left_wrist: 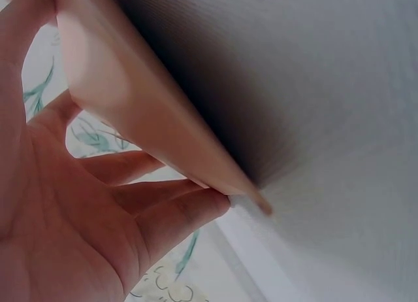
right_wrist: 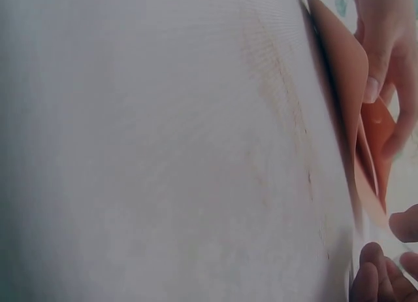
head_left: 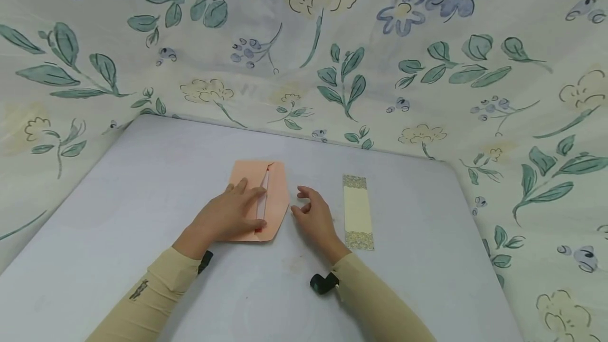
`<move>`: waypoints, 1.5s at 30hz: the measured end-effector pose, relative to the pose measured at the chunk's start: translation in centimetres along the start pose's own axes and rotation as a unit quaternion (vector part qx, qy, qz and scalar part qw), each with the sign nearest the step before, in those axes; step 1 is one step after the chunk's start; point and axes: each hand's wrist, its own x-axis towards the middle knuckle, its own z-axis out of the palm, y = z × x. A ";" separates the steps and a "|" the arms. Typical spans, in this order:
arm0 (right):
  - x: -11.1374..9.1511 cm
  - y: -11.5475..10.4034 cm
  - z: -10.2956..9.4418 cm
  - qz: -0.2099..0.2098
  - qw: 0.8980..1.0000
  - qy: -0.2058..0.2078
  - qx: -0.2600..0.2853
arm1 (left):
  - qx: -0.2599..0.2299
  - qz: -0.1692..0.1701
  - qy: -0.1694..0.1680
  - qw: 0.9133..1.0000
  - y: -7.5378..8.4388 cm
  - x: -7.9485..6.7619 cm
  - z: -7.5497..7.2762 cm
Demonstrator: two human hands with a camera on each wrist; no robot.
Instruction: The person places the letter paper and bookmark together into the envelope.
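Observation:
A peach-coloured folded paper, much like an envelope [head_left: 275,194], lies on the table left of centre. A slit between its flaps shows a pale inner layer and small red spots at both ends. Spread over it, my left hand [head_left: 230,212] rests its fingertips on the paper, thumb near the lower end of the slit. In the left wrist view the paper's edge [left_wrist: 157,125] stands a little off the table, the left fingers touching it. Just right of the paper hovers my right hand [head_left: 315,220], fingers loosely bent, with nothing in it.
A cream paper strip [head_left: 357,210] with glittery gold ends lies right of my right hand. Both hands are above a white table [head_left: 418,278]. Behind it hangs a floral cloth [head_left: 285,67]. Dark wrist devices [head_left: 324,283] sit under the sleeves.

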 end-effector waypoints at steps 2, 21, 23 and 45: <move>-0.1 0.0 -0.2 -0.001 1.000 0.001 0.000 | 0.001 -0.001 0.000 1.000 0.0 0.0 0.0; -0.1 1.1 -1.9 0.005 1.000 0.021 -0.005 | -0.004 0.004 0.003 1.000 0.1 -0.2 -0.2; -0.1 1.1 -2.0 0.005 1.000 0.025 -0.010 | -0.006 0.003 0.002 1.000 0.1 -0.2 -0.2; -0.4 2.1 -3.4 0.009 0.997 0.070 -0.029 | -0.014 0.001 -0.001 1.000 0.1 -0.1 0.0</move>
